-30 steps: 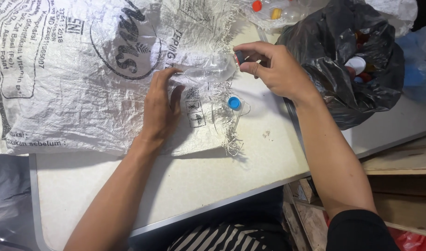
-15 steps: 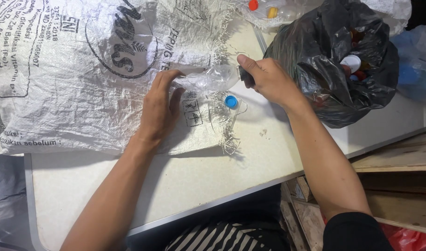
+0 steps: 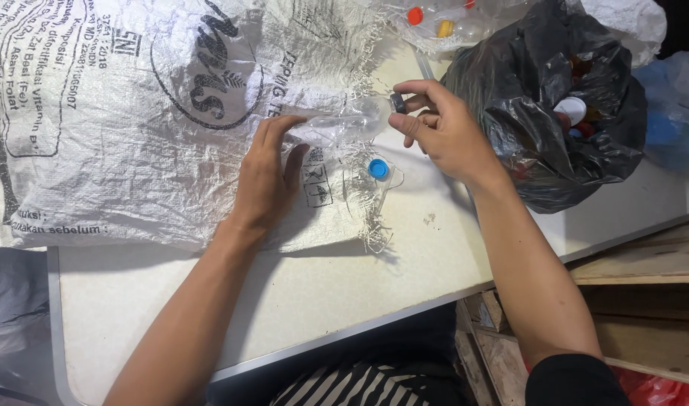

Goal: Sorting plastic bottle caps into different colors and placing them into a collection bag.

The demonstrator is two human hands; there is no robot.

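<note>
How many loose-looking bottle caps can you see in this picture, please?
At least 5: a blue cap on the white sack, an orange cap and a yellow cap at the top, a white cap inside the black bag, and a dark cap in the right hand. More may be hidden.

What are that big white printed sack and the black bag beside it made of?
The big white printed sack looks like woven plastic strips: a fine weave texture shows, and loose threads fray at its cut edge. The crumpled black bag seems to be thin plastic film, glossy, with sharp shiny wrinkles. The person's left hand rests on the sack.
</note>
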